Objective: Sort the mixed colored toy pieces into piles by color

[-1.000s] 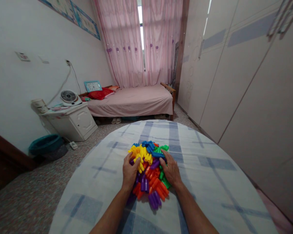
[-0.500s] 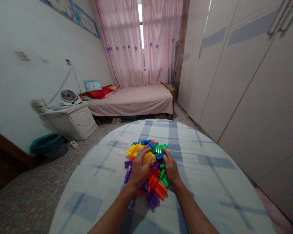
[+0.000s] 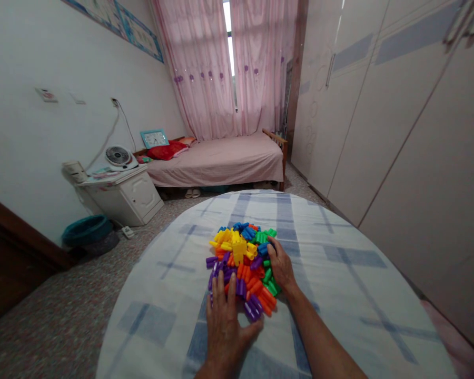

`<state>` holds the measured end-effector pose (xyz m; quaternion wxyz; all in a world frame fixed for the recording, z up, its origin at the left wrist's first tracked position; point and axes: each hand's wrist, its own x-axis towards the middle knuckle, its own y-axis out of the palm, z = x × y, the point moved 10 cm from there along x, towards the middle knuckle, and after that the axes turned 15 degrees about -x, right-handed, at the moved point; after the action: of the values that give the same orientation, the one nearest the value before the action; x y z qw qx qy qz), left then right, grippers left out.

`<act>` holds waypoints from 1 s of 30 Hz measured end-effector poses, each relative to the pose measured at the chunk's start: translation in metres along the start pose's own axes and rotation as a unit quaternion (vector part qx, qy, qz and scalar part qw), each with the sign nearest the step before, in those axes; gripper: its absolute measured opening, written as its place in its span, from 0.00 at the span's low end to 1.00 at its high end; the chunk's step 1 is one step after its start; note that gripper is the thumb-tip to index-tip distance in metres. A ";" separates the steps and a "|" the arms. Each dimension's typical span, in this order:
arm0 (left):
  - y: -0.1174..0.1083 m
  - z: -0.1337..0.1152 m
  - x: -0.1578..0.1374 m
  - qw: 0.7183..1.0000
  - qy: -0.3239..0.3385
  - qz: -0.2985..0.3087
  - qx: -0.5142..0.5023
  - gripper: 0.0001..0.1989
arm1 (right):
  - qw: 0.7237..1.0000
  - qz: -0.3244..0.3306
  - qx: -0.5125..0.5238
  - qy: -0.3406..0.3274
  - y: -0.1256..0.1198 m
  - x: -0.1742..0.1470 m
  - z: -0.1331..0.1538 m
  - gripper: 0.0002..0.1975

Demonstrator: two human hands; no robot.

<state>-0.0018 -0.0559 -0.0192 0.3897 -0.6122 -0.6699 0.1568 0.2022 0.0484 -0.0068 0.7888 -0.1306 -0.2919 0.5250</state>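
Note:
A heap of plastic toy pieces shaped like joined tubes lies before me, with yellow pieces [image 3: 239, 251], purple pieces [image 3: 253, 308], orange pieces [image 3: 265, 300], green pieces [image 3: 269, 284] and blue pieces [image 3: 264, 249]. My left hand [image 3: 225, 326] is open at the near left side of the heap, its fingers spread with the tips at the purple pieces and the thumb out to the right. My right hand [image 3: 281, 267] rests against the heap's right side, loosely curved and open, fingertips beside a blue piece. Some green pieces are partly hidden behind it.
The heap lies on a round table with a checked cloth [image 3: 150, 295]. Beyond stand a bed [image 3: 221, 160] and a white cabinet [image 3: 130, 197] with a small fan [image 3: 118, 156] on it. A teal bin [image 3: 87, 231] is on the floor at left; wardrobes [image 3: 411, 158] line the right.
My left hand has drawn back from the yellow pieces towards me, down to the purple ones, and its fingers have spread. My right hand has stayed at the heap's right side.

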 end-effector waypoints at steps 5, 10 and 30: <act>0.001 -0.016 0.021 1.000 0.018 0.009 -0.018 0.49 | 1.000 0.001 -0.005 -0.006 0.002 0.001 -0.001 0.24; -0.014 -0.020 0.039 0.994 0.086 -0.016 -0.061 0.26 | 0.999 0.010 -0.029 -0.015 0.004 0.000 0.002 0.25; -0.042 0.073 0.077 0.969 -0.104 -0.144 -0.171 0.25 | 1.000 -0.007 0.023 -0.001 0.004 0.002 -0.006 0.26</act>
<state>-0.0794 0.0276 -0.0125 0.2263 -0.5471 -0.8047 0.0447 0.2029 0.0523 -0.0132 0.7950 -0.1104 -0.2814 0.5259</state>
